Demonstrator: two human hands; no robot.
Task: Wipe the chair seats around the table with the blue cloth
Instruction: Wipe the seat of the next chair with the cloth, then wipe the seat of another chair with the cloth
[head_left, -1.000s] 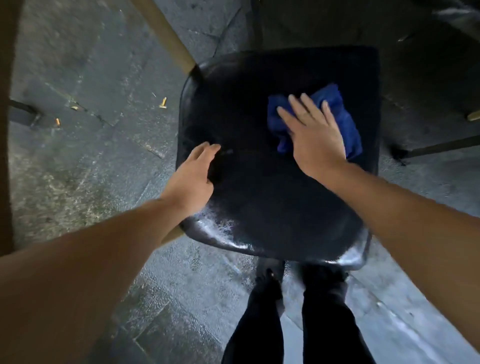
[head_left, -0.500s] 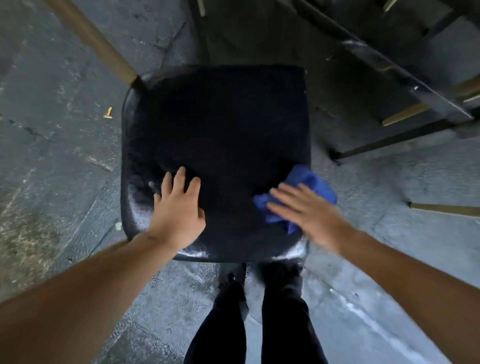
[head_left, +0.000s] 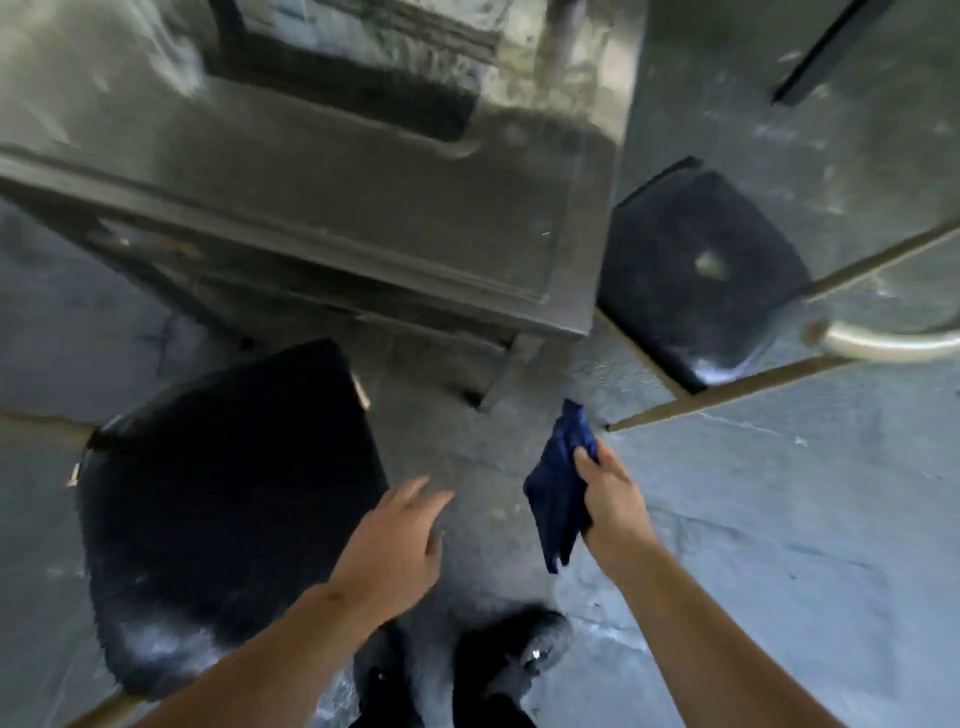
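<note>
- Two black chair seats in view: near seat (head_left: 228, 499) at left, far seat (head_left: 696, 275) right of the table (head_left: 332, 171).
- Right hand (head_left: 613, 499) grips the blue cloth (head_left: 558, 493), bunched, hanging over the floor between the seats.
- Left hand (head_left: 395, 545) empty, fingers loosely spread.
- Risk: the dangling cloth could snag a chair leg (head_left: 727, 395) or drag on the gritty floor.

R hand (head_left: 613, 499) grips blue cloth (head_left: 558, 499); L hand (head_left: 395, 540) loose btwn chairs.
</note>
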